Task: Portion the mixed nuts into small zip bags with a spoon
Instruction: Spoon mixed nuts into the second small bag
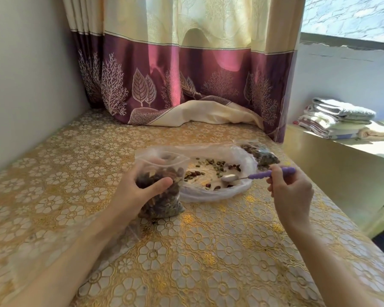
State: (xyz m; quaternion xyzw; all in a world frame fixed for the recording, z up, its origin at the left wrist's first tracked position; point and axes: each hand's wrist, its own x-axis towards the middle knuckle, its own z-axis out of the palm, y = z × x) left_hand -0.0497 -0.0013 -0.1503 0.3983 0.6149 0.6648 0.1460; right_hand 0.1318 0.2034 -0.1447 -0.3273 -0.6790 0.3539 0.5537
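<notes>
While left hand point(140, 187) grips bag point(162, 187) (upright), right hand point(290, 189) holds spoon point(253, 175).

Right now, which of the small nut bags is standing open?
The zip bag gripped by the left hand, nearest the camera: it stands upright, mouth gaping. The other filled bag lies flat behind the big plastic bag, beyond the spoon.

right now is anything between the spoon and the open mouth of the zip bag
Nothing visible blocks it. The spoon in the right hand hangs over the loose nuts; the zip bag, gripped by the left hand, stands open beside them.
</notes>
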